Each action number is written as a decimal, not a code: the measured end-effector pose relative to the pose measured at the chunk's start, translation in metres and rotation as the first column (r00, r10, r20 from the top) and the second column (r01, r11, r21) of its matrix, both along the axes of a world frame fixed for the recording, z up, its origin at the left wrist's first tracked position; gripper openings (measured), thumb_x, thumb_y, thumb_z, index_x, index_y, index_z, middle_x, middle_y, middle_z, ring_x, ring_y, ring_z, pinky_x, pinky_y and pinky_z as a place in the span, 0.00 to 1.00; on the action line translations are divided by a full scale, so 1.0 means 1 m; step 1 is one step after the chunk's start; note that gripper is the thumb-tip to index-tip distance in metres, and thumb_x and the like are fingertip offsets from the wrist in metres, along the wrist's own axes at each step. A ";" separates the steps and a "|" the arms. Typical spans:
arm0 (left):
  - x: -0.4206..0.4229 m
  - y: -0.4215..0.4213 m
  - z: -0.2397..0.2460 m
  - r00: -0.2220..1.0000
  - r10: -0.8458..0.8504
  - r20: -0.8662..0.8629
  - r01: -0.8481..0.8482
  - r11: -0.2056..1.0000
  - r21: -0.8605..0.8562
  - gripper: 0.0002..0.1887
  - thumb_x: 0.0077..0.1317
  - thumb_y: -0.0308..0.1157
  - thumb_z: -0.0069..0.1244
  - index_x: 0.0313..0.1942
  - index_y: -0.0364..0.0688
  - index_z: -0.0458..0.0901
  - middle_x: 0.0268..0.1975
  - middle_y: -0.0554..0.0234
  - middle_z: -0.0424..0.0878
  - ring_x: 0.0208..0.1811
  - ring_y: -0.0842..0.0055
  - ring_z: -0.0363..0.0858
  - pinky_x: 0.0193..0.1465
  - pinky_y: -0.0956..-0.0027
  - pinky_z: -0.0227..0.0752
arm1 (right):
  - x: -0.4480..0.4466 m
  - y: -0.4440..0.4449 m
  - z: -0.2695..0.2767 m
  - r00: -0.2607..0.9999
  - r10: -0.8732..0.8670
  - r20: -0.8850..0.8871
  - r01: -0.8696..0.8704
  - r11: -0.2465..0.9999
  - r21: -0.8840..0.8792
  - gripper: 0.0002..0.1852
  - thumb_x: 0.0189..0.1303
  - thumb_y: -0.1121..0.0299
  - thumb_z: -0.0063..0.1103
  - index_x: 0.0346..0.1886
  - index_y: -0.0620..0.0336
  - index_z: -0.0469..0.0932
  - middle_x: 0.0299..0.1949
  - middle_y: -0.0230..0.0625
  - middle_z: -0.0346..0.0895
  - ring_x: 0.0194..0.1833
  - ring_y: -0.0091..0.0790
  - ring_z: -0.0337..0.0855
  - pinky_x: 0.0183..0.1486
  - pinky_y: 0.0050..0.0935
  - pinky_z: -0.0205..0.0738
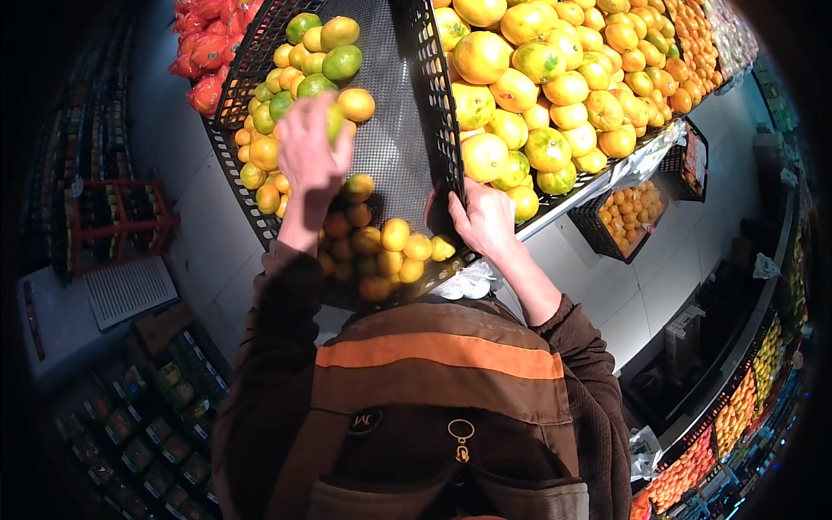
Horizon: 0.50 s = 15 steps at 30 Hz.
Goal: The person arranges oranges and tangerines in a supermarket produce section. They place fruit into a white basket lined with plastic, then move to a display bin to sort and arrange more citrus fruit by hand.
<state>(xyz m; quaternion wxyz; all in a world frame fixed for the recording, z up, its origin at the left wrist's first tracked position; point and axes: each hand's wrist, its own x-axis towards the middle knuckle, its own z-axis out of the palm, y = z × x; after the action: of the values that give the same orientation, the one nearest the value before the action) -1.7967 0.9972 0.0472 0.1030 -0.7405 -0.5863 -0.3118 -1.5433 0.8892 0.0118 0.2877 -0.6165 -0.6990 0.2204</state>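
My left hand (311, 144) is over the left part of a black plastic display bin, its fingers curled at a green citrus fruit (335, 122); blur hides how firmly it is held. Small orange and green citrus fruits (264, 153) lie around and beneath that hand. My right hand (484, 218) grips the lower end of a black perforated divider (442, 97). Left of the divider, a dark mesh liner (387, 130) shows between the fruits. More small oranges (395, 235) sit at the bin's near edge, partly in shadow. Right of the divider is a heap of larger yellow-orange citrus fruits (482, 57).
Red bagged goods (209, 52) stand at the upper left. On the floor to the right is a black crate (601, 227) of oranges. White plastic bags (465, 283) hang at the bin's near edge. A red crate (123, 221) with bottles stands left.
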 end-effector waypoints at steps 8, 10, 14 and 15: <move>0.040 -0.089 -0.019 0.609 -0.739 0.289 0.783 0.501 -0.370 0.31 0.46 0.36 0.71 0.53 0.40 0.83 0.52 0.50 0.82 0.53 0.53 0.82 0.53 0.56 0.77 | -0.004 -0.001 -0.001 0.997 -0.032 0.068 0.031 0.999 0.018 0.12 0.63 0.61 0.59 0.29 0.59 0.76 0.23 0.48 0.80 0.28 0.55 0.84 0.33 0.52 0.78; 0.053 -0.108 -0.044 0.535 -0.842 -0.071 0.659 0.468 -0.589 0.30 0.46 0.43 0.70 0.52 0.45 0.85 0.50 0.55 0.79 0.45 0.59 0.81 0.47 0.56 0.76 | -0.005 -0.001 -0.002 0.998 -0.044 0.041 0.042 0.999 0.028 0.12 0.63 0.61 0.59 0.29 0.59 0.76 0.22 0.47 0.79 0.27 0.55 0.84 0.30 0.51 0.77; 0.086 -0.119 -0.085 0.480 -0.877 -0.021 0.429 0.256 -0.866 0.18 0.70 0.37 0.45 0.57 0.46 0.81 0.54 0.50 0.83 0.58 0.59 0.82 0.56 0.50 0.77 | -0.005 -0.002 -0.004 0.998 -0.052 -0.020 0.053 0.998 0.025 0.11 0.62 0.63 0.56 0.28 0.60 0.76 0.22 0.49 0.79 0.27 0.57 0.84 0.31 0.53 0.77; 0.091 -0.117 -0.088 0.529 -0.849 -0.006 0.701 0.441 -0.560 0.18 0.72 0.36 0.42 0.59 0.47 0.80 0.52 0.51 0.86 0.51 0.58 0.86 0.50 0.52 0.80 | -0.005 -0.003 -0.005 0.997 -0.057 -0.049 0.057 0.998 -0.012 0.11 0.62 0.63 0.56 0.29 0.60 0.76 0.23 0.50 0.80 0.29 0.58 0.84 0.33 0.55 0.77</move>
<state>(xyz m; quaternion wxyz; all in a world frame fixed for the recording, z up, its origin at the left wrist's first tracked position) -1.7059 0.8799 -0.0413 -0.1623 -0.9623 -0.2118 -0.0521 -1.5481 0.8865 0.0066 0.3075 -0.6321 -0.6727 0.2310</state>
